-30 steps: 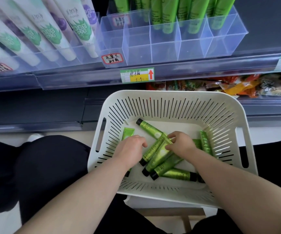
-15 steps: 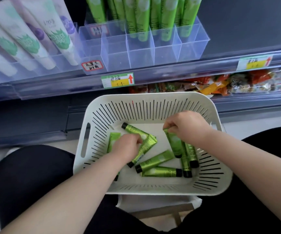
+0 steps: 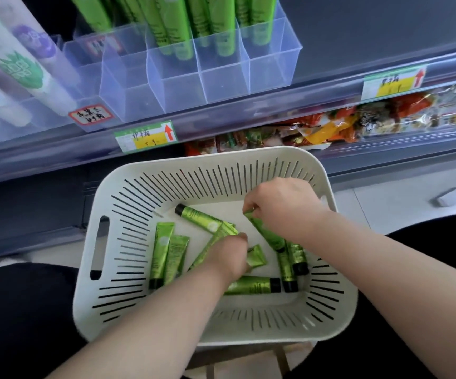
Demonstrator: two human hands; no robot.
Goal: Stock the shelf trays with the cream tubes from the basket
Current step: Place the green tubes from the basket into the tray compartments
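A white slotted basket (image 3: 339, 305) sits in front of me, with several green cream tubes with black caps (image 3: 163, 253) loose on its floor. My right hand (image 3: 281, 209) pinches the crimped end of one green tube (image 3: 269, 236), which hangs cap-down above the others. My left hand (image 3: 229, 255) is down among the tubes in the middle, fingers curled round a tube (image 3: 207, 250) whose far end shows past the knuckles. Above, clear divided shelf trays (image 3: 221, 83) hold upright green tubes at the back; their front cells stand bare.
White tubes with green and purple prints (image 3: 27, 75) fill the trays at the upper left. Price labels (image 3: 147, 136) hang on the shelf rail. Snack packets (image 3: 330, 127) lie on the lower shelf behind the basket. My dark-clothed knees flank the basket.
My right hand has lifted one tube by its crimped end toward the basket's far right. My left hand stayed among the middle tubes. The view swung left and closer to the shelf.
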